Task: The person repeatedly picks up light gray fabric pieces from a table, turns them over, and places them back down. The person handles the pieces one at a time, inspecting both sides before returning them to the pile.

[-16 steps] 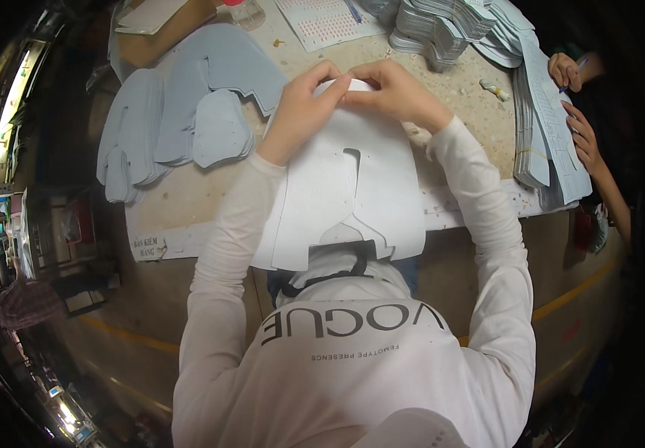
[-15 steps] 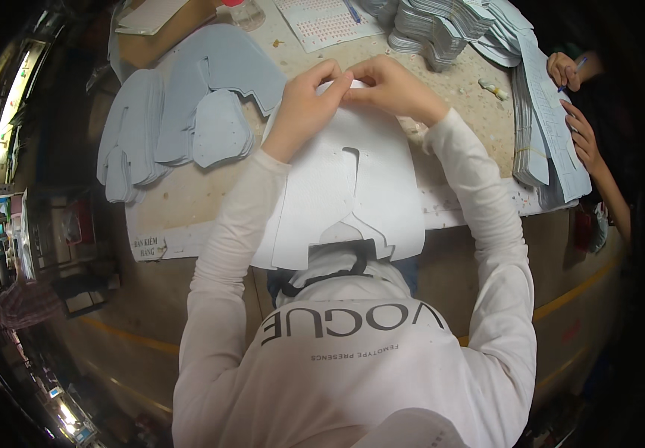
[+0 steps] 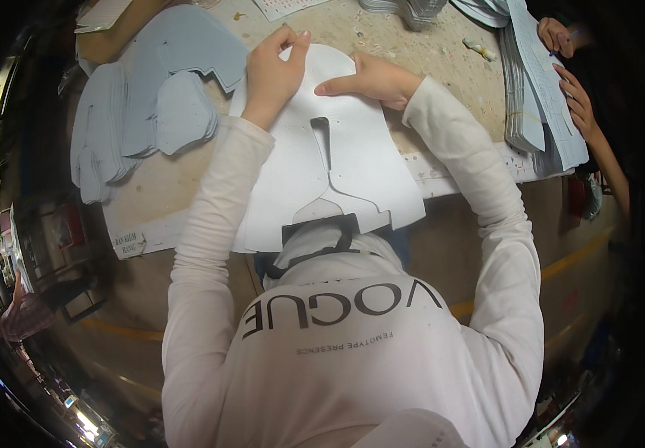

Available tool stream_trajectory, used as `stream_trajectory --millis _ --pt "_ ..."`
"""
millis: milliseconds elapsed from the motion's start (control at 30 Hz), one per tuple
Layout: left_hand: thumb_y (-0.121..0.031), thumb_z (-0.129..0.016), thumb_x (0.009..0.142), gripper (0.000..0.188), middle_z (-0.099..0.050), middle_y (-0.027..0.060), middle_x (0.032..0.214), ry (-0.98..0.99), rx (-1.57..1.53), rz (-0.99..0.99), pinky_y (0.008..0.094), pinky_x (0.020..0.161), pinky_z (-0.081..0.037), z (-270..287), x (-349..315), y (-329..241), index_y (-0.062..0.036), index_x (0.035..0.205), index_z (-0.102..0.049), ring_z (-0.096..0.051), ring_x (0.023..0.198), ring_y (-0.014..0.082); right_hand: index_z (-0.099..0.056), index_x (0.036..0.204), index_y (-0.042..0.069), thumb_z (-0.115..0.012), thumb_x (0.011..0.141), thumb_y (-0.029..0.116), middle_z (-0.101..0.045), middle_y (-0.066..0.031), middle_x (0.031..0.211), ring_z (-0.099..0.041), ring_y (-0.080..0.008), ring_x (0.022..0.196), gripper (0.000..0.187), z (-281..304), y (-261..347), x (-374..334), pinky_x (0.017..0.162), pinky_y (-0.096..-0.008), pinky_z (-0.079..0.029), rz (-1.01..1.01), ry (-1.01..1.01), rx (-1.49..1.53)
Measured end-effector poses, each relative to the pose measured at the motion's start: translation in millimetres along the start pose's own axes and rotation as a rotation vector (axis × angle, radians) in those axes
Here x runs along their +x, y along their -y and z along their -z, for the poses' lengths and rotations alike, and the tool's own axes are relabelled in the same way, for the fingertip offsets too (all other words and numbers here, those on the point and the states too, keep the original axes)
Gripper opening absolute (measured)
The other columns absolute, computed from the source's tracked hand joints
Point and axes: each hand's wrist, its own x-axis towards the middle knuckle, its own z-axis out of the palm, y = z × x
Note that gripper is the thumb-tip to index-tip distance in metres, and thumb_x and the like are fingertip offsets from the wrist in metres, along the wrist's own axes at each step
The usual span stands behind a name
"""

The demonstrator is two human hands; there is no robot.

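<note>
A white cut-out sheet point(image 3: 285, 179) with a rounded far end and a narrow slot down its middle lies over the table's near edge, in front of my body. My left hand point(image 3: 274, 73) grips its far left edge, thumb and forefinger near the rounded end. On the right side, my right hand point(image 3: 382, 78) holds the sheet with the thumb laid flat on top and the fingers mostly hidden beneath the edge. The two hands are apart, the rounded end between them. Whether the sheet is one layer or several, I cannot tell.
Stacks of grey-blue cut pieces point(image 3: 186, 112) lie to the left, near a brown box point(image 3: 117, 33). A tall banded stack point(image 3: 520, 104) stands at the right edge, with another person's hand point(image 3: 580, 104) on the papers beside it. A small twisted scrap point(image 3: 479, 49) lies nearby.
My hands have parted from their meeting point at the sheet's far edge, the left going left, the right now thumb-down on the sheet. The rounded end shows, and the slot looks wider.
</note>
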Motion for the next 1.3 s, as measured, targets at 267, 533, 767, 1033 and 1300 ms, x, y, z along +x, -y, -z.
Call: stream_trajectory --millis 267,533,767,1033,1300 --pt "-0.031 -0.062 0.089 0.03 -0.063 0.0097 0.07 -0.031 0.24 -0.125 0.03 0.066 -0.046 -10 -2 6 -0.0026 0.08 -0.061 -0.058 0.066 0.0166 -0.059 0.104 -0.011 -0.077 0.075 0.024 -0.066 -0.0156 0.091 -0.064 -0.0174 0.078 0.049 -12 -19 -59 0.068 -0.0259 -0.052 0.012 -0.077 -0.043" --pt "-0.017 -0.06 0.087 0.024 -0.052 0.0214 0.068 -0.078 0.133 -0.18 0.0392 0.06 -0.043 -13 -5 -4 0.0005 0.074 -0.049 -0.053 0.065 0.0401 -0.059 0.095 -0.009 -0.079 0.073 0.031 -0.064 -0.0109 0.085 -0.06 -0.0148 0.074 0.05 -29 -47 -115 0.068 -0.0248 -0.049 0.006 -0.023 0.095" --pt "-0.018 -0.06 0.088 0.026 -0.051 0.0207 0.066 -0.043 0.16 -0.153 0.0379 0.059 -0.042 -14 -5 0 0.0004 0.073 -0.05 -0.052 0.062 0.037 -0.059 0.06 0.0 -0.076 0.078 0.024 -0.05 0.0039 0.056 -0.037 -0.0037 0.052 0.034 -41 -62 -157 0.045 -0.0233 -0.028 0.066 0.078 0.133" --pt "-0.018 -0.06 0.088 0.026 -0.052 0.0211 0.066 -0.057 0.117 -0.198 0.0375 0.059 -0.043 -14 -4 1 0.0012 0.073 -0.051 -0.053 0.061 0.0365 -0.063 0.064 -0.003 -0.071 0.082 0.018 -0.059 0.0001 0.058 -0.049 -0.005 0.05 0.028 -51 -53 -194 0.044 -0.02 -0.036 0.052 0.209 0.217" --pt "-0.019 -0.062 0.088 0.026 -0.054 0.0174 0.063 -0.082 0.253 -0.181 0.0357 0.055 -0.041 -18 -4 2 -0.0003 0.073 -0.052 -0.053 0.057 0.0302 -0.071 0.09 -0.005 -0.067 0.082 0.001 -0.07 -0.0119 0.071 -0.066 -0.0138 0.054 0.011 -19 -20 -183 0.049 -0.0198 -0.052 0.683 1.176 0.35"
